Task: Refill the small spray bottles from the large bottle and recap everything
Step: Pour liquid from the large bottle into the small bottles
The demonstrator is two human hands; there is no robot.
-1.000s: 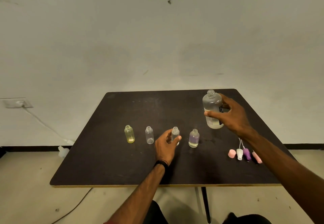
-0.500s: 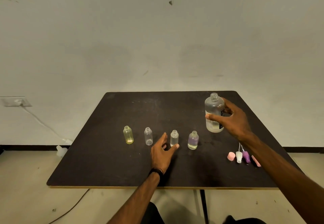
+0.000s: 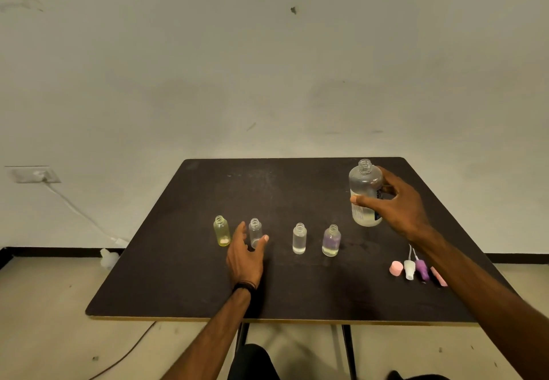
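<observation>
Several small uncapped bottles stand in a row on the dark table (image 3: pixel 190 278): a yellow one (image 3: pixel 221 231), a clear one (image 3: pixel 255 232), another clear one (image 3: pixel 299 238) and a purple-tinted one (image 3: pixel 331 240). My left hand (image 3: pixel 245 256) reaches around the second bottle with spread fingers, thumb to its right; contact is unclear. My right hand (image 3: pixel 395 204) grips the large clear uncapped bottle (image 3: pixel 364 192), upright at the back right and partly filled with liquid. The spray caps (image 3: pixel 416 271), pink, white and purple, lie at the right front.
A wall socket (image 3: pixel 34 174) with a white cable (image 3: pixel 80 216) is on the left wall. A small white object (image 3: pixel 108 257) sits on the floor beside the table's left edge. My knees show below the front edge.
My left hand left the third small bottle and moved left to the second one. The right hand keeps hold of the large bottle, which stays upright at about the same spot.
</observation>
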